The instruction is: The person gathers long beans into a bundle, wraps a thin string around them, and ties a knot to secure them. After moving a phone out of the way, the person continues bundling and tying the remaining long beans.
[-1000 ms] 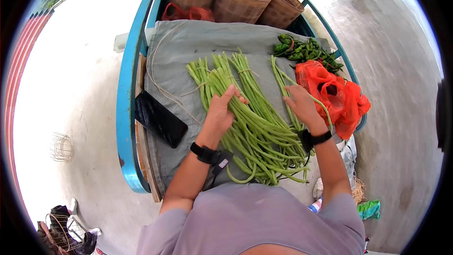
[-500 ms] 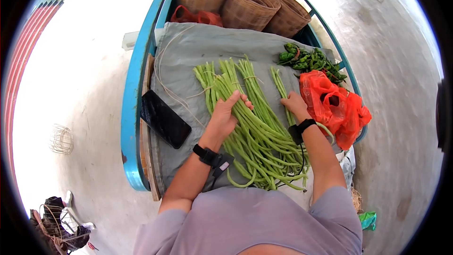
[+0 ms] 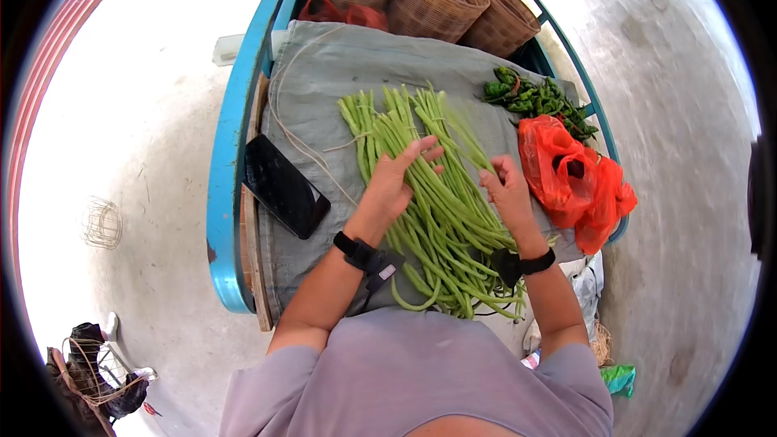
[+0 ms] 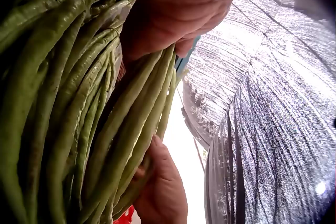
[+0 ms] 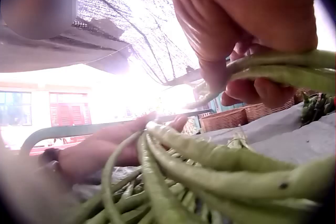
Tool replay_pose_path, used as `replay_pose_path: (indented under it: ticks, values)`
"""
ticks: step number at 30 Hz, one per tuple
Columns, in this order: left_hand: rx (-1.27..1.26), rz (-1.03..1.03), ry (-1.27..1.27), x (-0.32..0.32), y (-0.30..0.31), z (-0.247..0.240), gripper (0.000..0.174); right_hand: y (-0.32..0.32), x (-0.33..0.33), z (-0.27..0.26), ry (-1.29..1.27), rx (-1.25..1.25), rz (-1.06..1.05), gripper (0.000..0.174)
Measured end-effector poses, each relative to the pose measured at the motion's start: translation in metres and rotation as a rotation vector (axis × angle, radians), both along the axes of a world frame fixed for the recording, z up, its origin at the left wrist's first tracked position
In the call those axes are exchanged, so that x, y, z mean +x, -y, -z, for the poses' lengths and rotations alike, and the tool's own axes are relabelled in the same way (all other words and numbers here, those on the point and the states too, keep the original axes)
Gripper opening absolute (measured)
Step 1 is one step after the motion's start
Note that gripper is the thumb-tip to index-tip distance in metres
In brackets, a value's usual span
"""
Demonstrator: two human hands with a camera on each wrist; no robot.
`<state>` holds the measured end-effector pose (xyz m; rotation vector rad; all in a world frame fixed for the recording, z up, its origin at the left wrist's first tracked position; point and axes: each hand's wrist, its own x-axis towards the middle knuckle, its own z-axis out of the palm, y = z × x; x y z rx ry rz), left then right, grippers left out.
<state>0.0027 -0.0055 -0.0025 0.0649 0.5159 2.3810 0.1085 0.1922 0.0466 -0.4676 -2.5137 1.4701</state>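
Long green beans (image 3: 453,218) lie in a thick bundle across the grey cloth, their upper ends gathered in tied bunches. Around the bundle's upper part curls the left hand (image 3: 390,188), thumb on top and fingertips showing beyond the beans. On the bundle's right side the right hand (image 3: 508,193) pinches a few loose beans (image 3: 468,139), blurred in the head view. In the right wrist view those beans (image 5: 283,71) pass between the thumb and fingers of the right hand (image 5: 247,24). Beans (image 4: 131,124) run beneath the left hand (image 4: 178,8) in the left wrist view.
A black phone (image 3: 285,186) lies at the cloth's left side. Green peppers (image 3: 538,101) and a red plastic bag (image 3: 558,174) are on the right. Wicker baskets (image 3: 437,0) stand at the far end, and a blue rail (image 3: 227,194) borders the cart.
The right hand has taken hold of the loose beans from the right side and moved them left, toward the bundle. The left hand's fingers are more spread, still around the beans.
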Motion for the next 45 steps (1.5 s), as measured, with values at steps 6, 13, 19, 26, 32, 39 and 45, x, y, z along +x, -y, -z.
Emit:
replay_pose_path:
  ticks: [6, 13, 19, 26, 32, 39, 45]
  values:
    - [0.001, 0.005, 0.001, 0.001, -0.003, 0.005, 0.034, 0.042, 0.0, -0.003, -0.009, 0.047, -0.013, 0.019]
    - [-0.009, 0.012, 0.029, 0.0, -0.003, 0.006, 0.022, 0.059, 0.001, -0.009, 0.014, -0.183, 0.009, 0.018]
    - [-0.007, -0.021, -0.004, -0.001, -0.004, 0.003, 0.018, 0.057, 0.001, -0.005, -0.044, -0.141, 0.025, 0.02]
    - [-0.058, 0.051, 0.006, -0.001, 0.002, 0.0, 0.021, 0.055, -0.002, -0.005, -0.047, -0.176, 0.025, 0.023]
    - [-0.057, 0.052, 0.011, -0.001, 0.002, 0.0, 0.025, 0.066, -0.015, -0.018, -0.103, -0.49, 0.091, 0.028]
    - [-0.019, 0.042, 0.005, 0.0, 0.003, -0.006, 0.027, 0.07, -0.028, -0.022, -0.043, -0.354, -0.006, 0.026]
    - [-0.002, 0.016, -0.033, 0.0, 0.0, -0.004, 0.029, 0.082, -0.044, -0.019, -0.12, -0.321, -0.003, 0.018]
